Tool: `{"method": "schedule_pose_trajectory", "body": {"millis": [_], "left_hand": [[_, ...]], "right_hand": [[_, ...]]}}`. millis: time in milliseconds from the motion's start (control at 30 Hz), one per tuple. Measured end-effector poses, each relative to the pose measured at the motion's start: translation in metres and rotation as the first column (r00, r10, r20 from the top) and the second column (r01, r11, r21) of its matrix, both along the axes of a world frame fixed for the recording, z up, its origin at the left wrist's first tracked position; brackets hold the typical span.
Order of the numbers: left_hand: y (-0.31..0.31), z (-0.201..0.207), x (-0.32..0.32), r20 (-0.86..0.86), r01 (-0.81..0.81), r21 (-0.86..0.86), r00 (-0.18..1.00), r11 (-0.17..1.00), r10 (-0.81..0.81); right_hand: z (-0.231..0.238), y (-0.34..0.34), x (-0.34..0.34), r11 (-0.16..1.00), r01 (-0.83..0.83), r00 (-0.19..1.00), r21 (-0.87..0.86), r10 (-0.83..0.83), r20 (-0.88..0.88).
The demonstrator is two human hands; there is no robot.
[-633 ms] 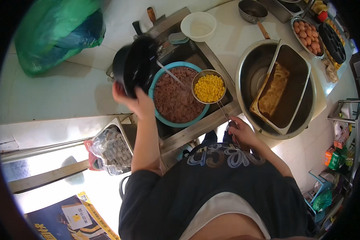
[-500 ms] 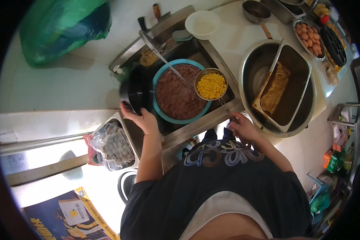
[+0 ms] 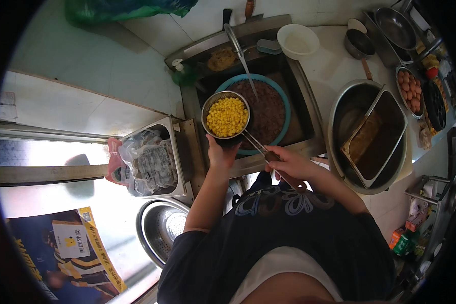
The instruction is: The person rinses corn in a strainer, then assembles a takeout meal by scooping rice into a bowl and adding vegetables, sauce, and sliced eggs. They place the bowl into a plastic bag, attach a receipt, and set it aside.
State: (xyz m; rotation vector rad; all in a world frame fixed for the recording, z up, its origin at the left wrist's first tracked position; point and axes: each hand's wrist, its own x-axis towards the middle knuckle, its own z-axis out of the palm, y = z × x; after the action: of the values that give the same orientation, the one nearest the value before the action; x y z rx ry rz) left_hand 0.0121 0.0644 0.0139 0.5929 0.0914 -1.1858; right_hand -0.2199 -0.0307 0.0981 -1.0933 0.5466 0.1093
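My right hand (image 3: 286, 164) is closed round the handle of a round metal strainer (image 3: 250, 115) full of yellow corn kernels (image 3: 227, 117). The strainer is above the left side of a blue basket (image 3: 287, 109) in the sink. Reddish-brown minced-looking food (image 3: 266, 109) fills the basket, and water runs onto it from the tap (image 3: 231, 33). Right under the strainer, my left hand (image 3: 222, 153) grips a black bowl (image 3: 233, 143); only a dark sliver of it shows and its inside is hidden.
A white bowl (image 3: 298, 41) stands behind the sink. To the right, a large steel basin (image 3: 334, 147) holds a rectangular metal pan (image 3: 401, 133). Brown eggs (image 3: 409, 90) fill a dish beyond. At left are a bin with plastic bags (image 3: 154, 161) and a perforated steel bowl (image 3: 159, 228).
The strainer of corn has moved left from the basket's right side, and the black bowl has come beneath it. My hands are now close together. The view has shifted too.
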Motion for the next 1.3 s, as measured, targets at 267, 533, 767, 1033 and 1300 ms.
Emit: {"method": "schedule_pose_trajectory", "body": {"millis": [267,533,767,1033,1300], "left_hand": [[0.004,-0.002,0.015,0.05,-0.091,-0.003,0.995,0.996,0.091],[-0.007,0.005,0.031,0.044,-0.205,0.146,0.979,0.968,0.2],[-0.014,0.011,0.042,0.016,-0.226,0.153,0.974,0.962,0.227],[-0.012,0.012,0.039,0.048,-0.227,0.199,0.974,0.953,0.222],[-0.009,-0.001,0.042,0.057,-0.227,0.235,0.974,0.945,0.22]], "right_hand": [[-0.057,-0.048,0.056,0.878,0.478,0.866,-0.034,-0.477,-0.15],[-0.108,-0.211,0.169,0.671,0.692,0.668,-0.266,-0.735,-0.117],[-0.14,-0.311,0.251,0.808,0.276,0.847,-0.52,-0.461,-0.266],[-0.14,-0.353,0.299,0.847,0.445,0.851,-0.291,-0.501,-0.155],[-0.131,-0.205,0.186,0.799,0.601,0.765,-0.037,-0.588,-0.263]]}}
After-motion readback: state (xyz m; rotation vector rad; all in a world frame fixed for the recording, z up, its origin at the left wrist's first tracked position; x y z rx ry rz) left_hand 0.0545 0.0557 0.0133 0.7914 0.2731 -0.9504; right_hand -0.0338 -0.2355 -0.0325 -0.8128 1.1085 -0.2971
